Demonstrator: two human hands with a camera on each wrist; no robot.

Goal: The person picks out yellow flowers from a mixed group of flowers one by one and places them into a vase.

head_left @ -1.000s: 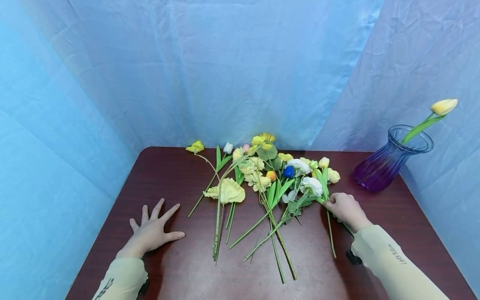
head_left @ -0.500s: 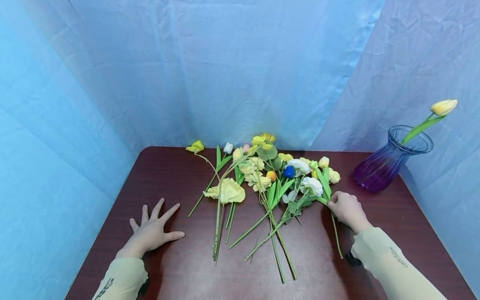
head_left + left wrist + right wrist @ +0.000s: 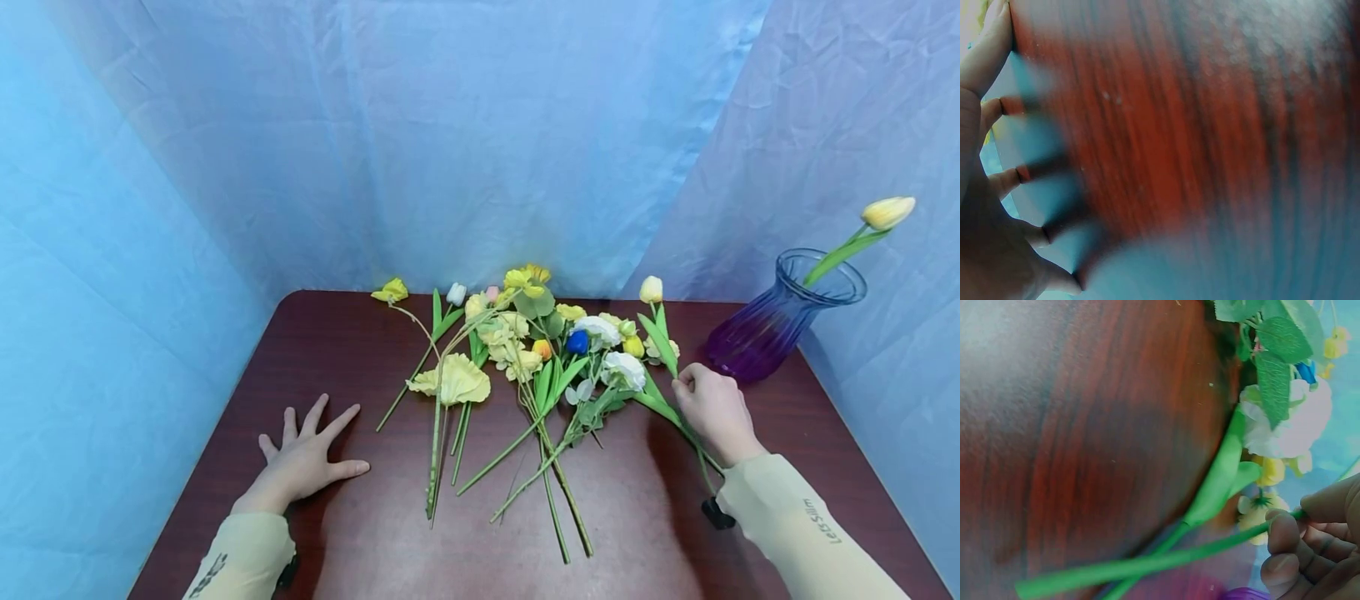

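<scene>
My right hand (image 3: pixel 716 412) pinches the green stem of a pale yellow tulip (image 3: pixel 651 290) between thumb and fingers; its bloom stands up beyond the knuckles. In the right wrist view the tulip's stem (image 3: pixel 1147 565) runs out past the fingertips, crossing in front of another green stem with leaves (image 3: pixel 1213 487). A yellow tulip (image 3: pixel 633 346) and a white ruffled flower (image 3: pixel 624 371) lie just left of this hand. On the left, my left hand (image 3: pixel 300 467) rests on the dark wooden table (image 3: pixel 375 533) with its fingers spread and straight, touching no flower.
Several artificial flowers lie across the middle, among them a blue tulip (image 3: pixel 577 342), a white tulip (image 3: pixel 456 293) and a large pale yellow bloom (image 3: pixel 453 381). A blue-purple glass vase (image 3: pixel 776 325) with one yellow tulip (image 3: pixel 887 213) stands at right. Blue cloth (image 3: pixel 480 150) hangs behind.
My right hand has moved right and slightly up, drawing the pale yellow tulip away from the pile and raising its bloom. The left hand has stayed in place.
</scene>
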